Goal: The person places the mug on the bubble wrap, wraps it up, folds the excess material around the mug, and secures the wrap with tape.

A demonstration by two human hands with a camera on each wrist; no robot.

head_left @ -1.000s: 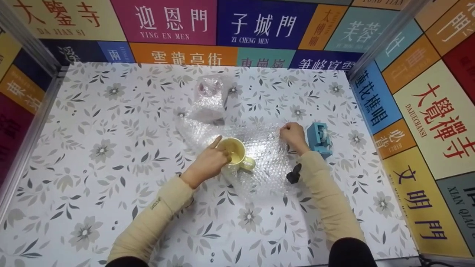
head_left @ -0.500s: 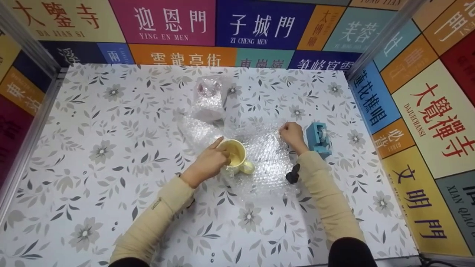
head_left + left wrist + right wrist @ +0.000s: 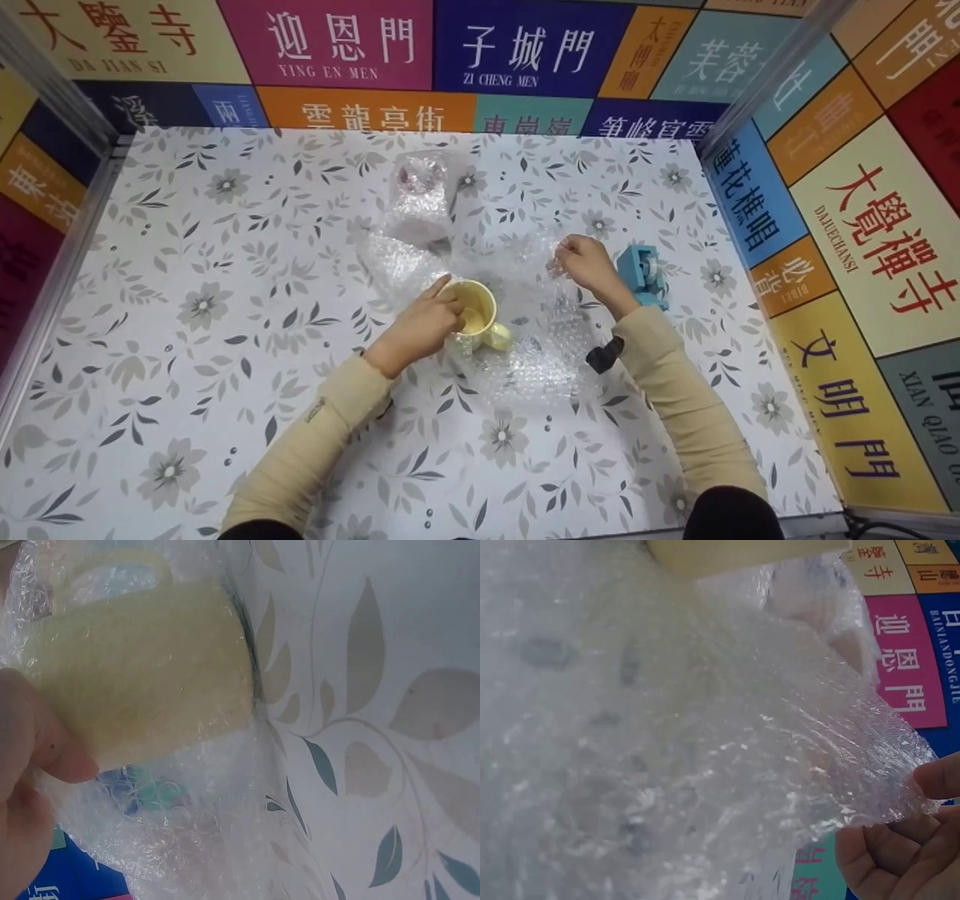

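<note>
A pale yellow mug stands on a sheet of bubble wrap, its handle toward the lower right. My left hand grips the mug at its left rim. In the left wrist view, a layer of wrap covers the side of the mug, close to my fingers. At the sheet's far right corner, my right hand pinches the wrap's edge. The right wrist view has this corner of the bubble wrap stretched up off the table between thumb and fingers.
Behind the mug lies a bundle in bubble wrap, with something reddish inside. A blue tape dispenser stands right of my right hand. Panels with lettering wall in the flower-patterned table.
My right hand has moved slightly up and away, lifting the far right corner of the bubble wrap. The left hand and the mug stay almost where they were.
</note>
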